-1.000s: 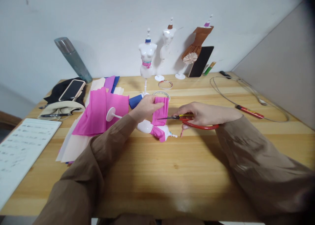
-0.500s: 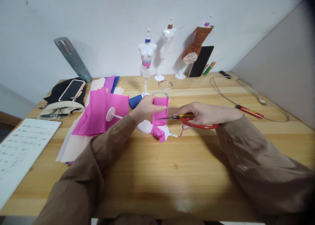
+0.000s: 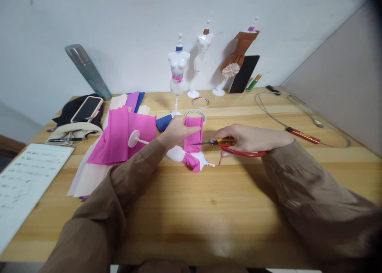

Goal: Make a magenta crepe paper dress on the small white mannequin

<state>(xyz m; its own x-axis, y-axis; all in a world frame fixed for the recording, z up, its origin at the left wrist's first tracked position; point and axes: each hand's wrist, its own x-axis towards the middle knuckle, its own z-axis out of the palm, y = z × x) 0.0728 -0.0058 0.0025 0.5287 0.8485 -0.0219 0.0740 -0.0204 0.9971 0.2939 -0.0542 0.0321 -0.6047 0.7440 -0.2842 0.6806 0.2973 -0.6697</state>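
My left hand point(image 3: 178, 130) is closed on a folded strip of pink crepe paper point(image 3: 193, 137), its index finger lying across the front. From the right, my right hand point(image 3: 243, 137) grips red-handled scissors point(image 3: 243, 152), whose dark blades reach over the lower part of the paper. I cannot tell whether the blades are cutting it. Below the paper a small white mannequin point(image 3: 176, 153) lies on its side, pink crepe paper wrapped round its chest. A small pink scrap point(image 3: 220, 160) hangs below my right hand.
Pink and pale crepe sheets point(image 3: 119, 139) lie left, near a phone point(image 3: 87, 109) and a written sheet point(image 3: 26, 177). Upright mannequins point(image 3: 178, 66) stand at the back, one wearing a brown dress point(image 3: 243, 46). Tape rolls point(image 3: 200, 102), a spray bottle point(image 3: 88, 71) and a red-handled cable tool point(image 3: 303, 135) surround the work.
The pink strip and my left fingers have shifted very slightly left. The scissors and my right hand are almost still.
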